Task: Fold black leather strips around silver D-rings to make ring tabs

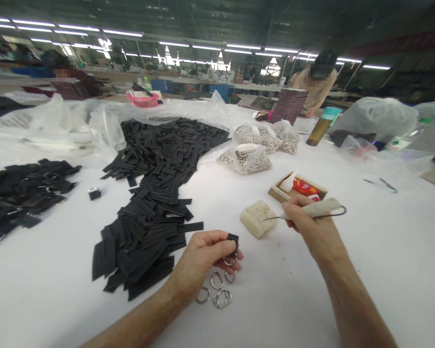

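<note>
My left hand [210,251] pinches a short black strap [233,238], folded through a silver metal ring [230,261], between thumb and fingers. Several loose metal rings [222,298] lie on the table just below that hand. In my right hand [300,215] is an awl-like tool [322,208] with a pale, thick handle and a dark cord or loop at its rear end. Its thin metal tip points left, over or against a yellowish, wax-like block [257,217]; contact is hard to make out. To the left spreads a big pile of flat black straps [155,208].
A small cardboard box [277,192] holding a red packet stands behind the block. Bags of metal rings [246,158], a bottle [321,128] and tweezers [380,184] lie farther back. Ringed straps [25,193] are heaped at left, with one piece [94,193] apart. A co-worker [317,84] bends over a table behind.
</note>
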`<state>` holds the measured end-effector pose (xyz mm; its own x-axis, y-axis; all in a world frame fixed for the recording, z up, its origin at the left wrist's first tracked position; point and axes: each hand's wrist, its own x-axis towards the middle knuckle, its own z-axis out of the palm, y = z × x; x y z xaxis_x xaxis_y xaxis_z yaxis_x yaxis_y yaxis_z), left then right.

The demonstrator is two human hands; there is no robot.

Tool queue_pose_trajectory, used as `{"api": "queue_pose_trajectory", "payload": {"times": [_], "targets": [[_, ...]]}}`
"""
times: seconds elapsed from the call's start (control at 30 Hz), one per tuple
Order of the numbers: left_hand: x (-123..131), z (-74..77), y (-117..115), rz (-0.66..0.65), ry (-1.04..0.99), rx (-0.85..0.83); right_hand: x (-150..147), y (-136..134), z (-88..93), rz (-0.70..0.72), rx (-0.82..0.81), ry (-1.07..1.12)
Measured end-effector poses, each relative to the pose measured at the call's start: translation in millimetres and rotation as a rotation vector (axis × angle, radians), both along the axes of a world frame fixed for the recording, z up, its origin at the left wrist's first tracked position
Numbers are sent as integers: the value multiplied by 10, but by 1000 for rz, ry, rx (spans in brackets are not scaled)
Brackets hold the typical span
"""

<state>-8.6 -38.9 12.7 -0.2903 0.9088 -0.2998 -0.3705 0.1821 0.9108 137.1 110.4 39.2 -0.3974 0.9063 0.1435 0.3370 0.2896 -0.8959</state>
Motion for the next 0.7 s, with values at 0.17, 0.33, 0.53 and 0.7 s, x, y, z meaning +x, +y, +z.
{"api": "queue_pose_trajectory", "payload": {"times": [0.17,0.33,0.53,0.7], "targets": [[15,5,-10,-40,22,23,78,81,18,162,-273,323],[26,12,2,-59,20,4,38,-28,44,374,-463,488],[31,34,0,-82,27,-14,-41,-179,54,415,-510,457],[59,88,-6,-119,43,-46,-69,-203,31,434,-460,378]]}}
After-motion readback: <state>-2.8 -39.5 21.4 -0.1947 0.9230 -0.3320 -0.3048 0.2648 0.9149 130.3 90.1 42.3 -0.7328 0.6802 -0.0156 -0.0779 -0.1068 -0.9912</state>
